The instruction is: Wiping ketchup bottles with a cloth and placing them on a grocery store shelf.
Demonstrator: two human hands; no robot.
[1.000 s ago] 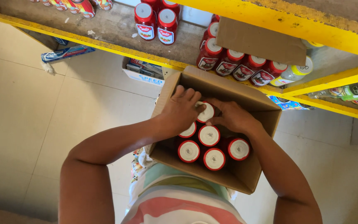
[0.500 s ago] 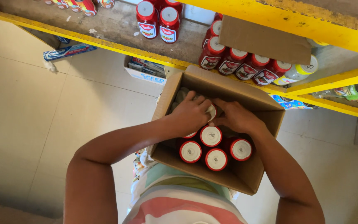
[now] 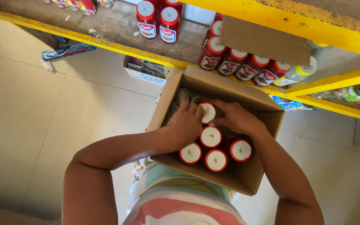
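1. Both hands down inside the open cardboard box (image 3: 246, 183), closing together on one red jar with a white lid (image 3: 208, 112) near the box's far wall.
2. Left hand (image 3: 186, 123) curled over the jar's left side, fingers bent against it; right hand (image 3: 235, 118) cupped on its right side, fingertips at the lid's rim. Pinching the jar between them, it seems, though the underside of the grip stays hidden.
3. Best to seat the fingers below the lid on the jar's body, lift straight up, and clear the neighbours before tilting.
4. Four more white-lidded jars (image 3: 216, 160) standing upright and touching one another toward the box's near wall; some crumpled packing (image 3: 184, 96) showing at the far left corner.
5. Box resting against the person's striped shirt (image 3: 180, 200), far edge just under the yellow shelf edge (image 3: 105, 41).
6. On the shelf board, a row of like red jars (image 3: 246, 68) near its front edge, two more (image 3: 158, 16) further back, a cardboard flap (image 3: 265, 41) leaning over the row.
7. Pale tiled floor (image 3: 30, 108) below, with a flat packet (image 3: 67, 51) lying near the shelf.
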